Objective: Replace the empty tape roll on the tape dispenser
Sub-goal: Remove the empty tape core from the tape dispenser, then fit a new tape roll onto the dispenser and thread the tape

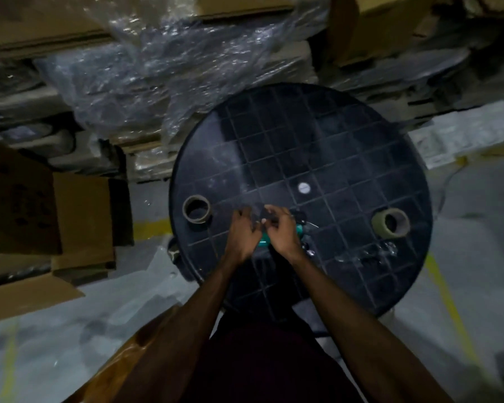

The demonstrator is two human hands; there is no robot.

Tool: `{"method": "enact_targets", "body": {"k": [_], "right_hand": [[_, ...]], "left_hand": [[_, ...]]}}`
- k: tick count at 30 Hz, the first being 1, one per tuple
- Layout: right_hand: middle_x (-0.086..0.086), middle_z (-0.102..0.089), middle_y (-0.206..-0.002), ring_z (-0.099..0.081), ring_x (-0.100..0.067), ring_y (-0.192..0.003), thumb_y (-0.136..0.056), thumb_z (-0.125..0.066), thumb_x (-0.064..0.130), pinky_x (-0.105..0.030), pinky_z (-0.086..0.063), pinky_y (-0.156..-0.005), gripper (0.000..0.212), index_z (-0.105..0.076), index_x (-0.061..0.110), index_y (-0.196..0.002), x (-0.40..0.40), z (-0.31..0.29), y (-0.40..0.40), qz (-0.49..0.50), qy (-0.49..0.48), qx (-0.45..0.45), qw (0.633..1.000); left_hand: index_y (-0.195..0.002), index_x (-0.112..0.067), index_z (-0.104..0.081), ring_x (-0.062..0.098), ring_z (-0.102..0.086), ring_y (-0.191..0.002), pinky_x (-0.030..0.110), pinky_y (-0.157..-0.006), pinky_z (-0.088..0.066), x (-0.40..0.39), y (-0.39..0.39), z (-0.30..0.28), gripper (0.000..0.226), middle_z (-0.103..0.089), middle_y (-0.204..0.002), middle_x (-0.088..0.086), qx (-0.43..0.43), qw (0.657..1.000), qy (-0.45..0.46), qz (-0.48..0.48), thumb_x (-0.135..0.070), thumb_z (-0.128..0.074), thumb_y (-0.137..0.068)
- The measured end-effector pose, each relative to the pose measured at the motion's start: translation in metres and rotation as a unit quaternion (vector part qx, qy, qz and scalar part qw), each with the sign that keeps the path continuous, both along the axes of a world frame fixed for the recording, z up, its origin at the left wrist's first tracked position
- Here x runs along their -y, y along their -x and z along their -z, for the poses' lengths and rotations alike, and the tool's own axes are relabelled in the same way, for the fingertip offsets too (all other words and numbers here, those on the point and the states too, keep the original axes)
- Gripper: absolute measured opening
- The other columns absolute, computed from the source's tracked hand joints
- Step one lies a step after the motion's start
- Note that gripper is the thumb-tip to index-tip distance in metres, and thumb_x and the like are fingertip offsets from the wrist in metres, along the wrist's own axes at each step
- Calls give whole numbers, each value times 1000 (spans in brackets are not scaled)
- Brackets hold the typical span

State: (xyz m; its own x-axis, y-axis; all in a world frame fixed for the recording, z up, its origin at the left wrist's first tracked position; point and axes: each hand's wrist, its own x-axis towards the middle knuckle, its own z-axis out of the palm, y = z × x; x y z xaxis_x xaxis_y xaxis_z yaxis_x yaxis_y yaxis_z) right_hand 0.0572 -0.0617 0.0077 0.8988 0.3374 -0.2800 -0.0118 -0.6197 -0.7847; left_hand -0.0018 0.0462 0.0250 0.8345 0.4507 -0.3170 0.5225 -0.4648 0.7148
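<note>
A green and black tape dispenser (298,228) lies on the round black table (346,141), mostly hidden under my hands. My right hand (281,229) rests over it with its fingers curled on the dispenser's dark upper part. My left hand (243,231) is close beside it, fingers bent toward the same spot; whether it grips anything is unclear in the dim light. An empty cardboard tape core (196,212) stands on the table to the left. A fuller roll of tape (391,222) lies on the table to the right.
A crumpled strip of clear tape (370,253) lies on the table right of the hands. Cardboard boxes (47,205) stand on the floor at left. Plastic-wrapped stacks (157,68) fill the space behind the table. Yellow floor lines (448,301) run at right.
</note>
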Motion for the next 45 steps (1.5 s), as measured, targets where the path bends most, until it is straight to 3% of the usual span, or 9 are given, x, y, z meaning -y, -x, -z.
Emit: {"method": "enact_targets", "body": {"k": [4,8,14,22,28,33,39,42,45], "right_hand": [[-10,-63,-119,-63,-23,-111,-84,-66,3,-33,-49,-102,42,-65,11,-125,69,-7,-13,53,-1,6,999],[-13,-63,-118,-62,-28,-112,-81,-64,2,-31,-46,-101,44,-65,9,-124,132,-4,-26,97,22,6,995],[-16,-62,-117,-60,-31,-111,-81,-61,12,-32,-46,-99,42,-64,7,-123,216,7,-44,128,64,-21,990],[-20,-45,-140,-57,-41,-115,-81,-61,16,-40,-48,-101,39,-62,7,-119,280,24,-73,74,167,-33,983],[-19,-9,-164,-47,-41,-132,-92,-64,30,-43,-41,-111,47,-57,3,-130,294,24,-102,-1,248,-73,966],[-18,-33,-149,-51,-40,-125,-89,-68,32,-40,-42,-110,54,-57,1,-131,300,30,-113,12,220,-111,969],[-16,-37,-151,-43,-34,-135,-89,-70,28,-33,-32,-112,54,-58,-3,-132,284,10,-98,58,117,-77,988],[-13,-47,-146,-45,-30,-135,-87,-69,30,-34,-35,-114,44,-68,3,-122,267,-2,-80,75,59,-65,993],[-13,-63,-128,-57,-28,-120,-74,-62,28,-42,-47,-105,31,-75,16,-100,248,-8,-61,77,3,-76,994]], "left_hand": [[-115,-7,-62,31,-62,-106,33,-90,-46,68,-25,-7,33,-66,-115,17,13,998,29,50,-13,-59,-83],[-106,-10,-66,28,-64,-101,24,-87,-42,128,-53,-1,27,-69,-109,14,7,993,29,110,-11,-61,-79],[-104,-4,-65,37,-64,-97,39,-86,-52,190,-85,8,25,-69,-104,21,-21,986,-1,164,-4,-60,-79],[-124,-5,-60,34,-58,-117,33,-99,-45,224,-103,13,39,-62,-126,19,-87,977,-4,194,-15,-64,-87],[-91,0,-67,23,-62,-78,26,-66,-43,229,-99,12,12,-70,-88,18,-73,984,2,164,-4,-62,-81],[-91,-3,-67,13,-56,-71,13,-60,-36,231,-95,11,11,-61,-78,0,-75,986,35,147,-3,-61,-82],[-83,-8,-66,27,-67,-85,28,-75,-46,234,-111,21,11,-72,-85,12,-112,986,78,91,-18,-61,-86],[-95,-9,-73,28,-69,-92,38,-86,-55,232,-123,20,36,-75,-95,14,-127,981,139,48,-40,-61,-82],[-89,-4,-74,27,-71,-77,29,-68,-61,230,-131,4,48,-75,-81,13,-141,968,205,12,-49,-61,-78]]}}
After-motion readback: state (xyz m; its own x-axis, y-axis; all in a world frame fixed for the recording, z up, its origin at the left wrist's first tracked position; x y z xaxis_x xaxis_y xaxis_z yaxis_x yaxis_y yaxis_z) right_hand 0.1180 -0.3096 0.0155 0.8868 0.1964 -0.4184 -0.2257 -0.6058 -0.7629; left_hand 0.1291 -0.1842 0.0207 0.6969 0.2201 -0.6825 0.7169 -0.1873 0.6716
